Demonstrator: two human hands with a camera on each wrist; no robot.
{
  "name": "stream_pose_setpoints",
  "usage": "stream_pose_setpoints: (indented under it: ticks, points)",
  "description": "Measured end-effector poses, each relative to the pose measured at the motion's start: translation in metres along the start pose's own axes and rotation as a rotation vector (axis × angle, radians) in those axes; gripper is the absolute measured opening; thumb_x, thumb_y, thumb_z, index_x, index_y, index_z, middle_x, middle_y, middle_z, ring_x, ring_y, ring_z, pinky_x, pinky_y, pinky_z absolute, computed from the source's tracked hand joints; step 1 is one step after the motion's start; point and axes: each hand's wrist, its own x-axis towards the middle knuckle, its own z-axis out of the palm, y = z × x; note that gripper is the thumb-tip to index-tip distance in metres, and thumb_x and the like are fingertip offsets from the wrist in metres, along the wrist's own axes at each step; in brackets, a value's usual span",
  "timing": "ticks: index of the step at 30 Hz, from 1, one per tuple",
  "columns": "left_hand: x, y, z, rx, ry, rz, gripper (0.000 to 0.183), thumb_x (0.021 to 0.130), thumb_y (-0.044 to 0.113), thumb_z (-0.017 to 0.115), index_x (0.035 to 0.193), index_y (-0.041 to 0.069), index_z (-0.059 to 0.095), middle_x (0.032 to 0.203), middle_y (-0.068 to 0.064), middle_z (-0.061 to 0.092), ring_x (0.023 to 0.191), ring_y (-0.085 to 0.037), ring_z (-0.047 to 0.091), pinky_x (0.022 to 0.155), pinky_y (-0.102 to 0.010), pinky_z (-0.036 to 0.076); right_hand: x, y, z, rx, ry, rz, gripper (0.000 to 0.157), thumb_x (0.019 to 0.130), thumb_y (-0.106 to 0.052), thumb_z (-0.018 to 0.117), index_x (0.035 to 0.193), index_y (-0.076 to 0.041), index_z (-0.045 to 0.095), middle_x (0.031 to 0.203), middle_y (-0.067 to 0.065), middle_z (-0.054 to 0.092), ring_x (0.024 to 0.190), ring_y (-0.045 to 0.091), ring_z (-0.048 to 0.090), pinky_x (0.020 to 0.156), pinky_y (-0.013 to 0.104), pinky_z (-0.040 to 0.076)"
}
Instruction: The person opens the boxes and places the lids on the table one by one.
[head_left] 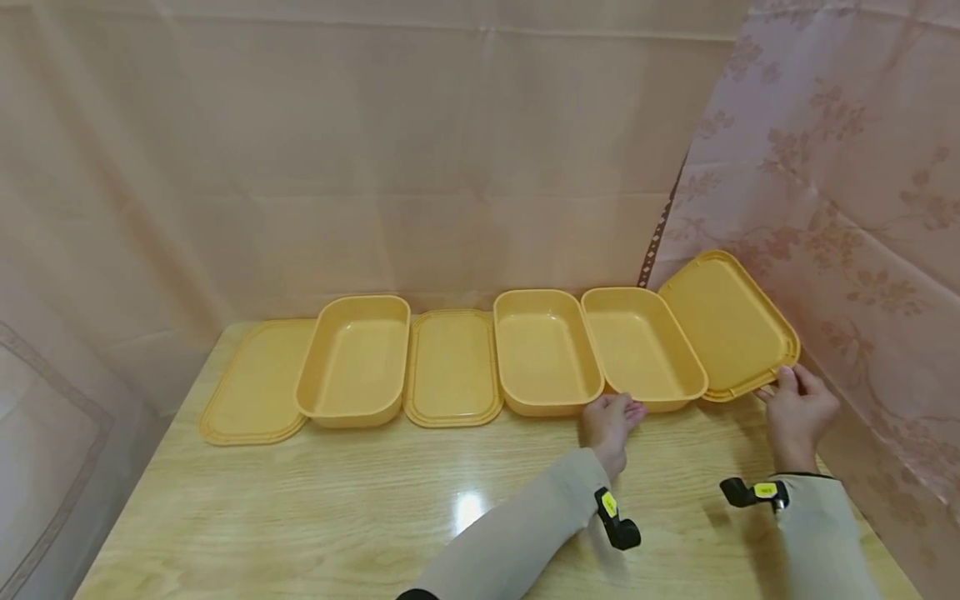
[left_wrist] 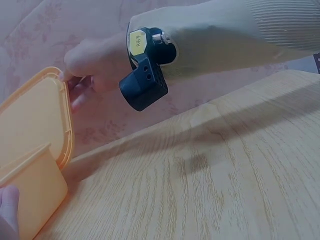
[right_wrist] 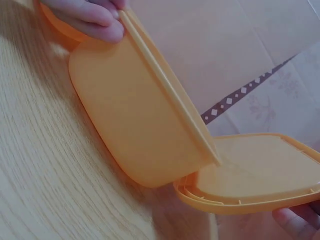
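My right hand (head_left: 801, 417) pinches the near edge of a yellow lid (head_left: 731, 325), which is tilted up at the right end of the row. The lid's left side meets the rightmost yellow box (head_left: 641, 354), an open rectangular container with rounded corners. My left hand (head_left: 607, 429) is at that box's front left corner. In the right wrist view, the left fingers (right_wrist: 97, 22) lie fairly straight against the box's outer wall just under the rim. The left thumb is mostly hidden there. The left wrist view catches the right hand (left_wrist: 95, 70) on the lid's edge.
Left of these, along the back of the wooden table (head_left: 300, 517), stand another yellow box (head_left: 547, 350), a flat lid (head_left: 453, 367), a third box (head_left: 356, 358) and another lid (head_left: 258, 383). A beige curtain (head_left: 375, 167) hangs behind, a patterned cloth (head_left: 847, 192) at the right.
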Motion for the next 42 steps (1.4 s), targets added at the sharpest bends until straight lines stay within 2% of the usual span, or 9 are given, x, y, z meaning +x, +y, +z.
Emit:
stream_pose_setpoints:
  ticks: [7, 15, 18, 19, 22, 25, 29, 36, 42]
  points:
    - [0.002, -0.002, 0.001, -0.007, 0.008, -0.001, 0.005, 0.085, -0.003, 0.062, 0.086, -0.006, 0.066, 0.082, -0.018, 0.071, 0.074, -0.024, 0.072, 0.075, -0.034, 0.061, 0.008, 0.006, -0.005, 0.017, 0.009, 0.077, 0.036, 0.096, -0.008, 0.055, 0.129, 0.005, 0.058, 0.079, -0.008, 0.058, 0.058, -0.002, 0.062, 0.050, 0.010, 0.051]
    - [0.004, -0.003, 0.003, -0.029, 0.021, 0.009, 0.006, 0.083, -0.005, 0.060, 0.081, -0.002, 0.064, 0.078, -0.016, 0.070, 0.069, -0.021, 0.070, 0.074, -0.035, 0.061, 0.016, 0.013, -0.008, 0.096, 0.033, 0.185, 0.031, 0.096, -0.005, 0.053, 0.126, -0.001, 0.061, 0.088, -0.005, 0.057, 0.074, 0.002, 0.060, 0.051, 0.014, 0.053]
    - [0.003, -0.003, 0.003, -0.031, 0.022, 0.017, 0.005, 0.083, -0.006, 0.060, 0.080, -0.002, 0.063, 0.078, -0.017, 0.070, 0.068, -0.020, 0.070, 0.074, -0.036, 0.061, 0.019, 0.016, -0.009, 0.125, 0.041, 0.233, 0.036, 0.097, -0.005, 0.051, 0.132, 0.000, 0.056, 0.091, -0.005, 0.056, 0.079, 0.003, 0.058, 0.051, 0.015, 0.054]
    - [0.003, -0.003, 0.003, -0.029, 0.023, 0.019, 0.005, 0.083, -0.006, 0.060, 0.080, -0.003, 0.063, 0.078, -0.018, 0.070, 0.068, -0.020, 0.070, 0.074, -0.036, 0.061, 0.020, 0.017, -0.010, 0.138, 0.045, 0.247, 0.032, 0.097, -0.005, 0.051, 0.128, -0.002, 0.060, 0.091, -0.005, 0.056, 0.079, 0.003, 0.058, 0.050, 0.016, 0.054]
    - [0.002, -0.003, 0.003, -0.025, 0.030, 0.022, 0.005, 0.083, -0.005, 0.060, 0.080, -0.003, 0.063, 0.078, -0.018, 0.071, 0.068, -0.021, 0.070, 0.075, -0.037, 0.061, 0.022, 0.019, -0.011, 0.149, 0.045, 0.279, 0.033, 0.097, -0.005, 0.051, 0.129, -0.003, 0.059, 0.095, -0.005, 0.054, 0.081, 0.003, 0.057, 0.050, 0.017, 0.054]
    - [0.003, -0.002, 0.003, -0.019, 0.035, 0.023, 0.006, 0.084, -0.005, 0.060, 0.080, -0.003, 0.063, 0.077, -0.016, 0.070, 0.068, -0.021, 0.070, 0.076, -0.038, 0.061, 0.025, 0.022, -0.011, 0.163, 0.047, 0.306, 0.017, 0.097, -0.005, 0.052, 0.106, -0.009, 0.066, 0.098, -0.004, 0.052, 0.082, 0.004, 0.056, 0.050, 0.019, 0.055]
    - [0.004, -0.003, 0.003, -0.017, 0.035, 0.026, 0.006, 0.084, -0.004, 0.060, 0.080, -0.003, 0.063, 0.076, -0.016, 0.070, 0.068, -0.021, 0.070, 0.077, -0.038, 0.061, 0.028, 0.025, -0.012, 0.173, 0.038, 0.344, 0.013, 0.097, -0.006, 0.051, 0.091, -0.013, 0.061, 0.103, -0.002, 0.048, 0.084, 0.004, 0.053, 0.050, 0.020, 0.055]
    - [0.004, -0.004, 0.003, -0.020, 0.046, 0.027, 0.006, 0.084, -0.004, 0.060, 0.078, -0.002, 0.063, 0.077, -0.017, 0.071, 0.069, -0.022, 0.071, 0.074, -0.036, 0.061, 0.026, 0.027, -0.018, 0.284, 0.013, 0.438, 0.011, 0.097, -0.007, 0.052, 0.091, -0.010, 0.061, 0.099, -0.004, 0.052, 0.073, 0.004, 0.064, 0.051, 0.027, 0.058]
    - [0.004, -0.004, 0.003, -0.016, 0.050, 0.053, 0.005, 0.083, -0.004, 0.060, 0.082, -0.004, 0.064, 0.077, -0.018, 0.071, 0.072, -0.027, 0.073, 0.076, -0.040, 0.060, 0.036, 0.040, -0.021, 0.248, -0.005, 0.402, 0.012, 0.097, -0.009, 0.054, 0.092, -0.011, 0.064, 0.097, -0.004, 0.054, 0.080, 0.004, 0.061, 0.053, 0.026, 0.058]
